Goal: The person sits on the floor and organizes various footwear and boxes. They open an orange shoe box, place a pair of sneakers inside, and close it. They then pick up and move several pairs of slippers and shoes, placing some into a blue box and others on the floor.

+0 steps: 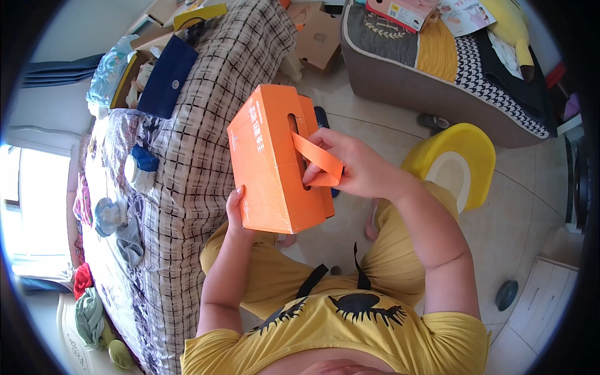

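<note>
An orange cardboard box [262,168] with printed writing is held up in front of me, tilted over the floor beside the bed. My left hand [236,211] grips its lower left corner, the thumb on the printed face and the other fingers hidden behind. At the slotted side, my right hand [347,159] has its fingers around an orange ribbon handle [323,161], which loops out of the long slot. One fingertip of that hand reaches to the slot's lower end. What is inside the box cannot be seen.
The bed [187,168] with a checked cover bears rolled clothes [129,239] and a navy flap box [168,77]. A yellow plastic stool [483,154] stands right of my leg. Beyond are a quilt-covered sofa [398,75], a shoe [432,122] and a cardboard box [318,40].
</note>
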Tool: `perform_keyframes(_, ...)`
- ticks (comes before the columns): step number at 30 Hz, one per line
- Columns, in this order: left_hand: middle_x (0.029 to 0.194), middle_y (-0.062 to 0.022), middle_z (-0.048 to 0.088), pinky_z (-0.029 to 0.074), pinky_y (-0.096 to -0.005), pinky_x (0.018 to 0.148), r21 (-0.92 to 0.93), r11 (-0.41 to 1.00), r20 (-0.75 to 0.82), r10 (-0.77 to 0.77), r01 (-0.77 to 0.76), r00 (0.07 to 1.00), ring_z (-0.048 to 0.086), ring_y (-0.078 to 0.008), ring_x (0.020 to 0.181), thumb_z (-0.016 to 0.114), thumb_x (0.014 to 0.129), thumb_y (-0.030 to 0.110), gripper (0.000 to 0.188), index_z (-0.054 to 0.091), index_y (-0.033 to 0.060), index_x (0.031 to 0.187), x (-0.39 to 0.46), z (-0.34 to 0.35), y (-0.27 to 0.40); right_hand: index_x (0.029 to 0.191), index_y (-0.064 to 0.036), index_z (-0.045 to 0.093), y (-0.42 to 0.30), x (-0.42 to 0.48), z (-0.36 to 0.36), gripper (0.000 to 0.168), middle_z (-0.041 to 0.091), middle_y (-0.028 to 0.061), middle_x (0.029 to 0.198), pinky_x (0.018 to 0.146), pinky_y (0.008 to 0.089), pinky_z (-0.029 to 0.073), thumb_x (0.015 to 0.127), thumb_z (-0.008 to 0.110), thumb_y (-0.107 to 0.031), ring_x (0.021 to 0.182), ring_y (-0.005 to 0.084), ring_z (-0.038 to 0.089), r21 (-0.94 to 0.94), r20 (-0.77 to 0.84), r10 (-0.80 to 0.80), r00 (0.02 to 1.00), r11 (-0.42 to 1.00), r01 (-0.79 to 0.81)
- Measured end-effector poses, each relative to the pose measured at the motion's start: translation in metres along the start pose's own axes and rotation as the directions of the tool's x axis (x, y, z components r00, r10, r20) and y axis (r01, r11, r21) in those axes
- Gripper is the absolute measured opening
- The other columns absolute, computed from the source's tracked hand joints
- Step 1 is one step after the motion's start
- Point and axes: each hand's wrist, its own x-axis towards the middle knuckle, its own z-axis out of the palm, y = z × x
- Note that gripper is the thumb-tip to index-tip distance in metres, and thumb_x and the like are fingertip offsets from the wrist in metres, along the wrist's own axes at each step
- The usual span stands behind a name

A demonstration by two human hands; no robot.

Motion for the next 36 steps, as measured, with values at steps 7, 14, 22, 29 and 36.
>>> perform_keyframes(7, 0.127, -0.0202, 0.049, 0.045, -0.0451, 0.095, -0.03, 0.999, 0.006, 0.033, -0.033, 0.999, 0.053, -0.0326, 0.112, 0.051, 0.083, 0.028, 0.063, 0.03, -0.0032, 0.133, 0.004, -0.003, -0.002, 0.082, -0.006, 0.067, 0.011, 0.002, 0.003, 0.011, 0.056, 0.0053, 0.095, 0.076, 0.0299, 0.047, 0.072, 0.068, -0.001, 0.087, 0.0187, 0.058, -0.038, -0.041, -0.017, 0.999, 0.999, 0.016)
perform_keyframes(14, 0.128, -0.0198, 0.048, 0.045, -0.046, 0.094, -0.066, 0.998, -0.001, 0.015, -0.016, 1.0, 0.053, -0.0328, 0.112, 0.049, 0.084, 0.027, 0.061, 0.03, -0.0019, 0.134, 0.001, -0.003, -0.002, 0.091, -0.004, 0.063, 0.015, 0.003, 0.004, 0.013, 0.061, 0.0079, 0.086, 0.069, 0.0313, 0.046, 0.079, 0.059, 0.0, 0.074, 0.0211, 0.058, 0.125, -0.141, 0.179, 0.974, 0.979, -0.161)
perform_keyframes(22, 0.129, -0.0187, 0.047, 0.045, -0.047, 0.094, -0.093, 0.995, 0.018, 0.027, -0.025, 0.999, 0.053, -0.0331, 0.113, 0.047, 0.085, 0.027, 0.059, 0.031, -0.0007, 0.134, 0.0, -0.002, 0.001, 0.092, -0.004, 0.064, 0.006, -0.001, 0.005, 0.014, 0.059, 0.0087, 0.082, 0.067, 0.0321, 0.047, 0.078, 0.062, -0.006, 0.073, 0.0215, 0.059, 0.045, 0.0, 0.082, 0.997, 0.996, -0.082)
perform_keyframes(29, 0.129, -0.0182, 0.048, 0.044, -0.0475, 0.094, -0.087, 0.996, 0.0, 0.005, -0.005, 1.0, 0.053, -0.033, 0.113, 0.047, 0.085, 0.028, 0.058, 0.032, -0.0004, 0.134, 0.0, 0.001, 0.001, 0.088, -0.006, 0.063, 0.008, -0.001, 0.01, 0.012, 0.059, 0.0087, 0.084, 0.067, 0.0327, 0.048, 0.077, 0.063, -0.007, 0.077, 0.0251, 0.059, -0.147, -0.046, -0.078, 0.996, 0.987, 0.071)
perform_keyframes(36, 0.126, -0.0192, 0.05, 0.045, -0.0458, 0.093, -0.072, 0.997, -0.064, 0.005, -0.01, 0.998, 0.054, -0.032, 0.111, 0.05, 0.084, 0.028, 0.059, 0.032, -0.0025, 0.132, -0.001, -0.003, 0.0, 0.088, -0.005, 0.061, 0.006, -0.004, 0.009, 0.015, 0.06, 0.0089, 0.088, 0.068, 0.0329, 0.047, 0.074, 0.062, 0.0, 0.078, 0.026, 0.059, -0.163, -0.005, -0.035, 0.999, 0.986, 0.033)
